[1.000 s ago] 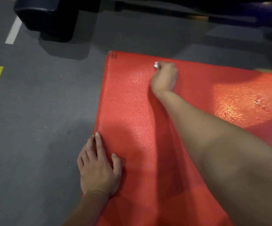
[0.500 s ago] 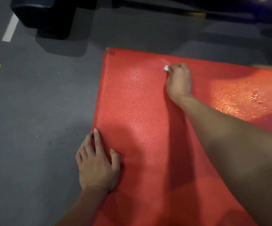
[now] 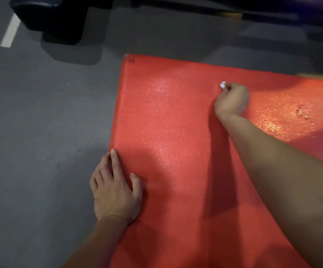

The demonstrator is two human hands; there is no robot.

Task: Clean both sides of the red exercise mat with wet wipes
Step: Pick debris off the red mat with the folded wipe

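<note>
Our right hand (image 3: 232, 100) pinches a small white wet wipe (image 3: 223, 85) against the textured red foam exercise mat (image 3: 166, 132); our left hand (image 3: 116, 188) presses flat, fingers straight, on its edge.

A small stamped mark sits at the red mat's (image 3: 176, 151) far-left corner — too blurred to read.

My two bare forearms, no sleeves reaching the wrists, my left grip (image 3: 116, 192) with short pale nails on its fingers and thumb, faint crease lines across that wrist, my right grip (image 3: 232, 101) seen from the back, knuckles rounded
</note>
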